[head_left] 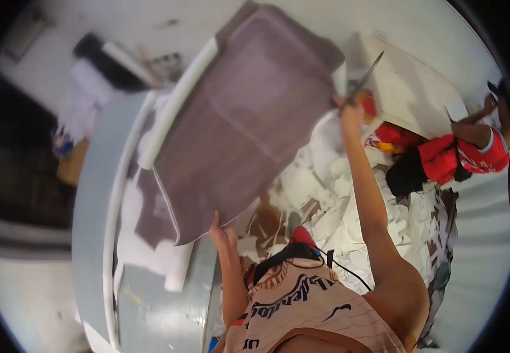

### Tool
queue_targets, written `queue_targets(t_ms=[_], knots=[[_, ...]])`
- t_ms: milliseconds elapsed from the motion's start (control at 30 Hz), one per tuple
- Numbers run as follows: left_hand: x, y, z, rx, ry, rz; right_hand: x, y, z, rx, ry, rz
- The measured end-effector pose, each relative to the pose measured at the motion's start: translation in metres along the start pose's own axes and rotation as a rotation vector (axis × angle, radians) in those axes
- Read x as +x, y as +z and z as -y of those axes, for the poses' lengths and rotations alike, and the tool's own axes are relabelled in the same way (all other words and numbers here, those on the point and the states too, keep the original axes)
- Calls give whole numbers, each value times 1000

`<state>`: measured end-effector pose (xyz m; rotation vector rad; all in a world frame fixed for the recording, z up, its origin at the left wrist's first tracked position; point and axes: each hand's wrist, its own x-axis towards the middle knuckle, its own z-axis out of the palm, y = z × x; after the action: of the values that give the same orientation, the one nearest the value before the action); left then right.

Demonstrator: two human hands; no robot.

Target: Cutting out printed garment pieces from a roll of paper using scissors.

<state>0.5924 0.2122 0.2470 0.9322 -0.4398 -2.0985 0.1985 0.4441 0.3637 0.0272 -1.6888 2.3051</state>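
A large brown-mauve sheet with white edges (249, 100), perhaps fabric or vinyl, stretches across the work table. My left hand (225, 238) holds its near edge, the fingertips partly hidden against the material. Out at the far right corner, my right hand (352, 112) is closed around a pair of scissors (375, 66), whose blades point up and away to the right. That hand is also right beside the sheet's edge, and blur hides whether its fingers touch it. A white roll or tube (181, 97) runs along the sheet's left side.
A grey-blue table (166, 315) curves along the left, with another white roll (178, 267) on it. White scraps (340, 200) cover the floor to the right. A pale box-like cabinet (411, 85) stands at the far right, near a person in a red top (467, 156).
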Motion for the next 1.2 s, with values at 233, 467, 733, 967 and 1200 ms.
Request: queue_targets(t_ms=[233,467,733,967,1200], knots=[[54,306,223,350,-275,366,248,-229,36,-126,-181,-493],[101,535,447,166,-576,762,299,-418,-11,-567,-222,-1077],[14,728,522,837,-485,1141,234,-361,-104,85,-102,-1598],[152,477,441,1200,447,1199,272,-277,-137,124,-128,-1297],[162,15,106,1449,-93,732,167,-243,-221,-129,-182,-895]])
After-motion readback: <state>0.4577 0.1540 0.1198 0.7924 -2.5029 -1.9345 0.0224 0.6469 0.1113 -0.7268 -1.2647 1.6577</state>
